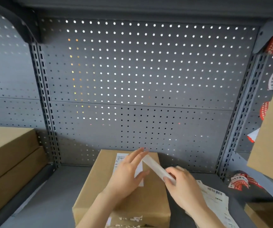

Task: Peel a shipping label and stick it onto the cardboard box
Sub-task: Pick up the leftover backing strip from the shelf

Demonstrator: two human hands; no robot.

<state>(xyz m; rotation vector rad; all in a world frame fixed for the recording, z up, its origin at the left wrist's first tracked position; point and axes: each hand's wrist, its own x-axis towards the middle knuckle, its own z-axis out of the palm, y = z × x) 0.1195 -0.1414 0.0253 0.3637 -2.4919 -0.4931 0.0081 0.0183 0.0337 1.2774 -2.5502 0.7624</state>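
A brown cardboard box (150,196) lies on the grey shelf in front of me, at the bottom centre. A white shipping label (120,159) lies on its top, far end, partly under my left hand (127,174), which rests flat on it with fingers spread. My right hand (182,186) pinches a pale translucent backing strip (155,168) that slants up-left from its fingers to the label's right edge. The label's lower part is hidden by my left hand.
A strip of printed labels (218,201) lies on the shelf right of the box. Stacked cardboard boxes (9,162) stand at the left, and more boxes (270,145) sit on the right rack with red-and-white tape rolls (239,180). A grey pegboard (140,79) closes the back.
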